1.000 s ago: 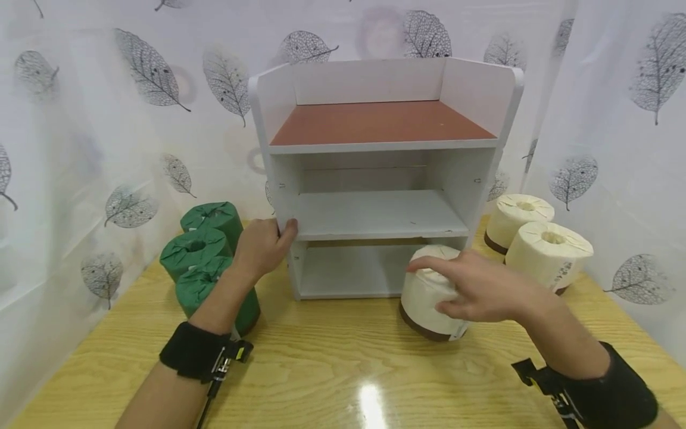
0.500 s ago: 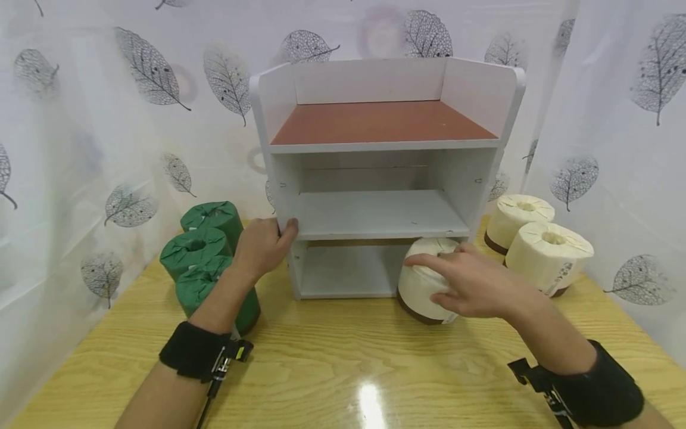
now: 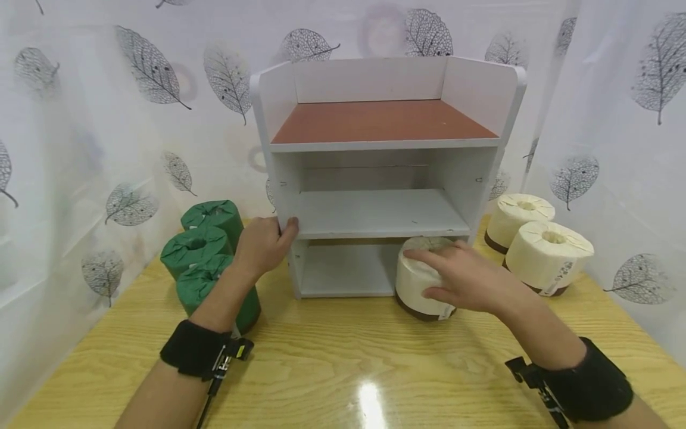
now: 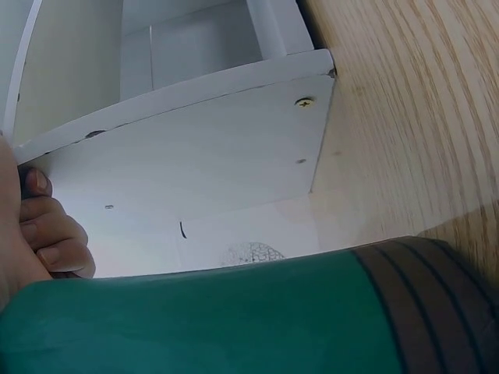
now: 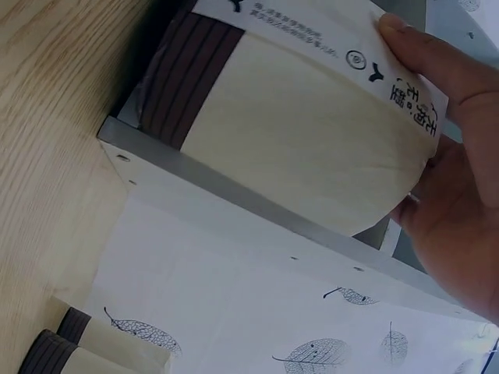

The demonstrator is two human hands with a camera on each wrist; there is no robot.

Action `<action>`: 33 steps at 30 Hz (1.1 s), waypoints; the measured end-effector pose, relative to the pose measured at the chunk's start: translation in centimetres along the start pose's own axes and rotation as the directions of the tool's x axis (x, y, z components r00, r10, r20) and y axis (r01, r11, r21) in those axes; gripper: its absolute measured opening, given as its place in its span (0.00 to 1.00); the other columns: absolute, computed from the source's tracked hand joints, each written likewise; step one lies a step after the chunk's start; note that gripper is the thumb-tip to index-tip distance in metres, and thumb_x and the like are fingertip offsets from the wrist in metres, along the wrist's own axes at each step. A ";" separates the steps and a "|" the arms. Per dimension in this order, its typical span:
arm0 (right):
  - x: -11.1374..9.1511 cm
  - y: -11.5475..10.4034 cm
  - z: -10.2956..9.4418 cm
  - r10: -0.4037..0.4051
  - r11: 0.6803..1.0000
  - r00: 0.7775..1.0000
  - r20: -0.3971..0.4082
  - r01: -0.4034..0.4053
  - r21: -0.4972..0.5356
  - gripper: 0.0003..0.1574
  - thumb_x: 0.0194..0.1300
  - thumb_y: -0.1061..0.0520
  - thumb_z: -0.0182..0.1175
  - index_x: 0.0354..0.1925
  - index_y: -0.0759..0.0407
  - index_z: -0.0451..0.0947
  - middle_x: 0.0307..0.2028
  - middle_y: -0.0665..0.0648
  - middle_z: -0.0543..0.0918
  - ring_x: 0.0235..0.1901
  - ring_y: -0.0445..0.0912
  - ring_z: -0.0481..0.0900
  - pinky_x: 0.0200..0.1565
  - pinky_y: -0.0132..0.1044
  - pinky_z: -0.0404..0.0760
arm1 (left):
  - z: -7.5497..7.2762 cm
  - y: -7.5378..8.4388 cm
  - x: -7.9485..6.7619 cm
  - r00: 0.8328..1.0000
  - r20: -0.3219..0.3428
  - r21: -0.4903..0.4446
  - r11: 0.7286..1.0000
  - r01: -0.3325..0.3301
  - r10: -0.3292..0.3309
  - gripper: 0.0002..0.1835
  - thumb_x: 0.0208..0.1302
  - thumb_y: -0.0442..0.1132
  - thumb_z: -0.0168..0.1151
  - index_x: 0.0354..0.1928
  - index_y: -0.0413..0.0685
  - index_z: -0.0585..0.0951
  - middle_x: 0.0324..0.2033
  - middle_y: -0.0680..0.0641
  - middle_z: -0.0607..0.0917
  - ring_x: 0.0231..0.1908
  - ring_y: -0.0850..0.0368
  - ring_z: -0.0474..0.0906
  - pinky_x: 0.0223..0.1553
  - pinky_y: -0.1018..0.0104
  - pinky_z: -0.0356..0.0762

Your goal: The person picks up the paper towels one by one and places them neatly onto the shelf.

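"What surrounds the worktop point(image 3: 321, 369)?"
"Pale sheeting point(image 3: 241, 24), behind it and on both sides, printed with dark skeleton leaves point(image 3: 149, 67)."
"And the worktop itself?"
"Yellowish wood grain, with a bright patch of reflected light point(image 3: 370, 402) low in the head view."

From the head we look forward and down across the desk point(image 3: 311, 369), far enough back to take in the shelf point(image 3: 383, 145) from the front. At the left wrist we sit sideways, close behind a green roll point(image 4: 203, 323), facing the shelf's outer left side. At the right wrist, also sideways, we look closely at a cream roll point(image 5: 304, 128) and the outer right side. All three views share the shelf and leaf-print curtain point(image 3: 80, 77).
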State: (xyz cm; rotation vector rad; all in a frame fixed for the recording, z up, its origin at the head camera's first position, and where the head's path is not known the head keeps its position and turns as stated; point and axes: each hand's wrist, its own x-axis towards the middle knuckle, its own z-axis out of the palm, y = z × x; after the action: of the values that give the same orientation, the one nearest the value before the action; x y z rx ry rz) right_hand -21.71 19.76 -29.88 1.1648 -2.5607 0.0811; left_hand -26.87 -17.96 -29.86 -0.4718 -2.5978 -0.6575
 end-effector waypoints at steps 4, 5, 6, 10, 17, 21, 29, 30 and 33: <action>0.2 0.3 0.1 -0.028 0.999 0.989 -0.142 0.022 -0.042 0.38 0.49 0.47 0.78 0.56 0.58 0.78 0.41 0.58 0.87 0.40 0.54 0.84 0.45 0.51 0.80 | 0.0 0.0 0.0 1.000 0.006 -0.005 1.000 0.013 -0.013 0.28 0.75 0.51 0.42 0.13 0.50 0.65 0.07 0.55 0.63 0.09 0.62 0.54 0.12 0.67 0.51; 0.2 0.3 0.1 -0.029 0.998 0.986 -0.167 0.021 -0.053 0.37 0.49 0.47 0.78 0.54 0.59 0.79 0.41 0.59 0.87 0.40 0.54 0.84 0.45 0.51 0.80 | 0.0 0.0 0.0 1.000 0.007 -0.007 1.000 0.015 -0.015 0.28 0.75 0.51 0.42 0.13 0.50 0.65 0.07 0.55 0.63 0.10 0.61 0.54 0.12 0.67 0.51; 0.2 0.3 0.2 -0.025 0.998 0.982 -0.185 0.014 -0.061 0.35 0.49 0.47 0.78 0.53 0.59 0.80 0.41 0.58 0.87 0.39 0.54 0.84 0.44 0.51 0.80 | 0.0 0.0 0.0 1.000 0.007 -0.007 1.000 0.015 -0.014 0.28 0.75 0.51 0.42 0.13 0.50 0.65 0.07 0.55 0.63 0.10 0.61 0.54 0.12 0.67 0.51; 0.2 0.0 0.4 0.036 0.998 0.980 -0.197 -0.047 -0.051 0.31 0.52 0.48 0.76 0.51 0.60 0.80 0.41 0.58 0.86 0.38 0.53 0.84 0.39 0.48 0.82 | 0.0 0.0 0.0 1.000 0.003 -0.009 1.000 0.011 -0.011 0.28 0.75 0.50 0.42 0.13 0.50 0.65 0.07 0.55 0.62 0.10 0.62 0.54 0.12 0.67 0.51; 0.2 0.2 1.1 0.005 1.000 0.982 -0.191 -0.002 0.020 0.25 0.56 0.56 0.74 0.52 0.59 0.81 0.44 0.59 0.84 0.44 0.52 0.83 0.43 0.46 0.83 | 0.0 0.0 0.0 1.000 0.010 -0.009 1.000 0.014 -0.014 0.28 0.75 0.51 0.42 0.13 0.50 0.63 0.07 0.55 0.62 0.09 0.61 0.54 0.12 0.67 0.51; 0.2 0.7 1.4 -0.021 0.999 0.982 -0.188 0.027 0.029 0.24 0.59 0.61 0.71 0.54 0.61 0.80 0.47 0.60 0.84 0.47 0.54 0.82 0.46 0.48 0.82 | 0.1 -0.1 0.0 1.000 0.005 -0.003 1.000 0.013 -0.013 0.28 0.75 0.51 0.42 0.12 0.50 0.63 0.07 0.55 0.62 0.09 0.62 0.53 0.12 0.67 0.50; 0.1 1.2 1.5 0.016 0.999 0.986 -0.168 -0.010 0.039 0.26 0.60 0.65 0.67 0.58 0.62 0.76 0.51 0.63 0.83 0.50 0.58 0.82 0.48 0.53 0.81 | 0.2 -0.2 0.0 1.000 -0.013 -0.009 1.000 0.003 -0.003 0.29 0.74 0.50 0.43 0.12 0.50 0.63 0.07 0.56 0.62 0.09 0.63 0.52 0.12 0.67 0.49; 0.1 1.2 1.5 0.028 0.999 0.986 -0.164 -0.021 0.041 0.26 0.61 0.63 0.67 0.58 0.62 0.76 0.51 0.62 0.83 0.50 0.58 0.82 0.48 0.53 0.81 | 0.2 -0.2 0.0 1.000 -0.014 -0.010 1.000 0.002 -0.002 0.29 0.74 0.50 0.43 0.12 0.50 0.62 0.07 0.56 0.61 0.09 0.63 0.52 0.12 0.67 0.49; 0.1 1.0 1.5 0.060 0.997 0.987 -0.147 -0.052 0.056 0.28 0.64 0.57 0.67 0.61 0.60 0.75 0.55 0.61 0.82 0.53 0.59 0.81 0.51 0.55 0.79 | 0.2 -0.2 0.0 1.000 -0.014 -0.011 1.000 -0.003 0.003 0.29 0.74 0.50 0.43 0.12 0.50 0.62 0.07 0.56 0.61 0.09 0.63 0.52 0.12 0.67 0.49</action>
State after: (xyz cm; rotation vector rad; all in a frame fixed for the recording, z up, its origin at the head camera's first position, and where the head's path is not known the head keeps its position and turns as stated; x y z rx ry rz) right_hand -22.95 20.09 -31.14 1.0625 -2.4731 0.2404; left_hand -27.03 -18.04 -30.09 -0.4728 -2.5812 -0.6720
